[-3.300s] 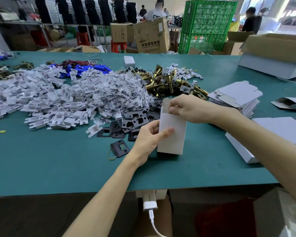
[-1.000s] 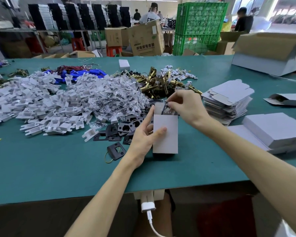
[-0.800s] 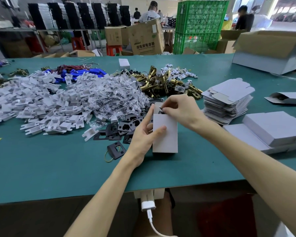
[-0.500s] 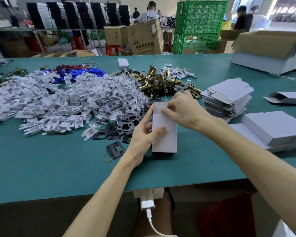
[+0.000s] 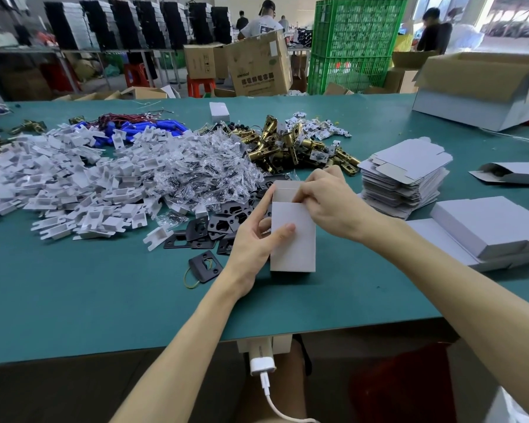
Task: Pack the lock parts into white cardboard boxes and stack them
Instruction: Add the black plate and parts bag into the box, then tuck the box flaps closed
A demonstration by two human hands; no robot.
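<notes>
1. Green-topped packing table [image 5: 74, 300] in a busy workshop, heaped across the upper left of the frame with white plastic parts [image 5: 74, 184], bagged screws [image 5: 202, 175], brass latches [image 5: 275, 148] and black plates [image 5: 220, 224].
2. Centre frame: one white cardboard box [image 5: 293, 239] stands upright, top open (contents not visible).
3. Gripping its left side is the left hand [image 5: 251, 248], thumb across the front; the right hand [image 5: 324, 203] curls over the open top, apparently pinching the flap.
4. Progress looks early: a few closed boxes [image 5: 486, 230] lie stacked at right, a tall pile of flat blanks [image 5: 403, 175] waits, and this box is not yet closed or stacked.
</notes>
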